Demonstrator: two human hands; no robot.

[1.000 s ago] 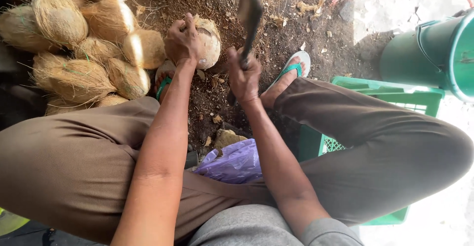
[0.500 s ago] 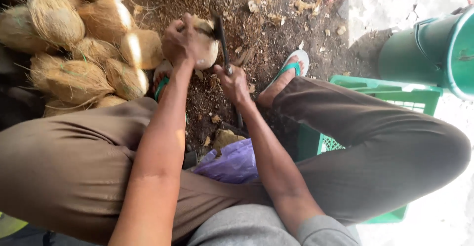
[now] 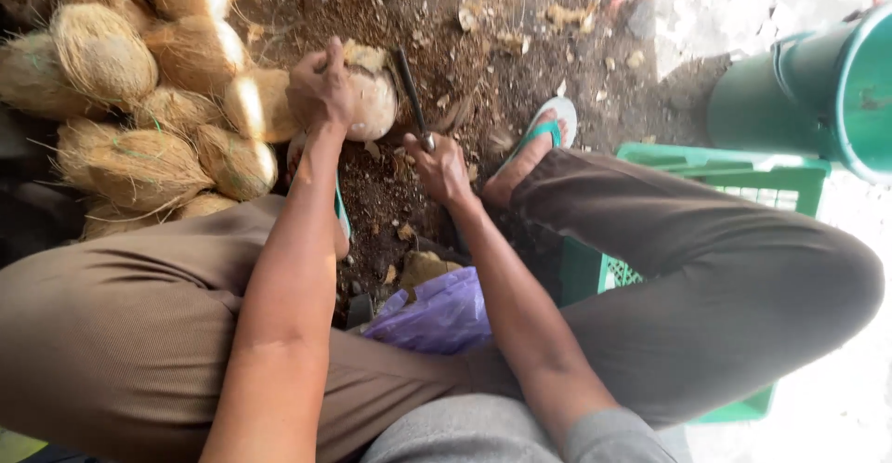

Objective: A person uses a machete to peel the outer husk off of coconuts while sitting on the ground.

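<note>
Danger sits close as the left hand (image 3: 321,91) clamps a half-husked coconut (image 3: 367,101) on the dirt floor (image 3: 483,64) and the right hand (image 3: 441,168) grips a knife (image 3: 411,91) against it, where a glancing blade could catch the steadying fingers.

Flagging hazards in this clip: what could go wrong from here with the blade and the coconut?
The left hand grips the coconut right beside the blade that the right hand holds, so a glancing stroke could catch the fingers. The foot in a sandal sits bare close by, within likely reach of a slip. Loose husk scraps on the ground might let the coconut roll.
</note>
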